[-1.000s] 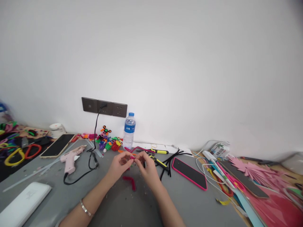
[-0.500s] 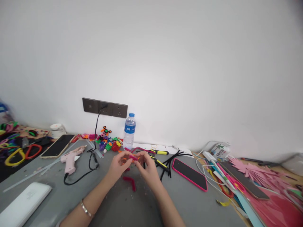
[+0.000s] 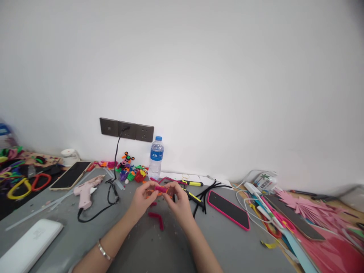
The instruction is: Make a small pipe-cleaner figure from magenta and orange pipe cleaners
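Between the fingertips of my left hand (image 3: 144,198) and my right hand (image 3: 176,197) is a small magenta pipe cleaner piece (image 3: 160,189). Both hands are closed in a pinch on it, above the grey mat. Some orange fuzzy strands show around the fingers; how they join the magenta piece is too small to tell. Below the hands lies a bent magenta pipe cleaner (image 3: 157,217). Just beyond my right hand are yellow-and-black pliers (image 3: 195,198) and several black pipe cleaners (image 3: 205,194).
A water bottle (image 3: 156,158) stands by the wall beside colourful pipe cleaner figures (image 3: 133,172). To the left are a corded glue gun (image 3: 85,192), a phone (image 3: 71,175) and a white power bank (image 3: 31,244). A pink-cased phone (image 3: 228,210) and papers (image 3: 335,246) lie right.
My hands stay almost in place; the fingers of my right hand have shifted slightly on the magenta piece. The whole view has moved a little.
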{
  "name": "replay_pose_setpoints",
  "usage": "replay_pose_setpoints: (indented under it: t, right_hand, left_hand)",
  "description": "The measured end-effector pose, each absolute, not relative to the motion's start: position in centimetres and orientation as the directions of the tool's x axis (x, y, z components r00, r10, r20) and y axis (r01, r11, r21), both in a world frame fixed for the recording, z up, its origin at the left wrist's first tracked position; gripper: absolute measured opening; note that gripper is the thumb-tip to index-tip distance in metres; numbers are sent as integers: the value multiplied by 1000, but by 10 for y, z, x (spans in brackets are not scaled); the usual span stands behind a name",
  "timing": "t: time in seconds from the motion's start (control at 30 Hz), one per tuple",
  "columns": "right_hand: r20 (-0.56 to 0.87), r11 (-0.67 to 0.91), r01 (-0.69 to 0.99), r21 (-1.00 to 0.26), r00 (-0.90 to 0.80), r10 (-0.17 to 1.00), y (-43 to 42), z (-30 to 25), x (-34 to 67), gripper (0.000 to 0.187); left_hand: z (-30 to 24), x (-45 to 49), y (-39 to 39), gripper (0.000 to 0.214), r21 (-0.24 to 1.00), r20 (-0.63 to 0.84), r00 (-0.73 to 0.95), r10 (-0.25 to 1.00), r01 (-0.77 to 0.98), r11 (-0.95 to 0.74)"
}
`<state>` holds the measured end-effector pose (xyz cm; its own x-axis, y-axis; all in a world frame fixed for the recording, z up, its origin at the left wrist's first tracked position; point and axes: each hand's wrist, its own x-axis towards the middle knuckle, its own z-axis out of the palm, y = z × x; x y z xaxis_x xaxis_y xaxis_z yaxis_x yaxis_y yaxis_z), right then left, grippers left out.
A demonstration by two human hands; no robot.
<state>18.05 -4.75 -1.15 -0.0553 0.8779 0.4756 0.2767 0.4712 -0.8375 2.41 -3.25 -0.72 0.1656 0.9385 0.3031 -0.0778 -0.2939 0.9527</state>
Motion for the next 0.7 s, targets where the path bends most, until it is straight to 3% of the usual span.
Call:
replay_pose_setpoints:
  t: [0.4, 0.7]
  right_hand:
    - [654, 661, 342, -668, -155, 741, -52, -5, 181, 10]
    - [652, 654, 361, -665, -145, 744, -51, -2, 183, 12]
  left_hand:
    - [-10, 24, -31, 20, 975, 217, 194, 957, -92, -202]
    - [-7, 25, -33, 19, 969, 237, 241, 941, -124, -212]
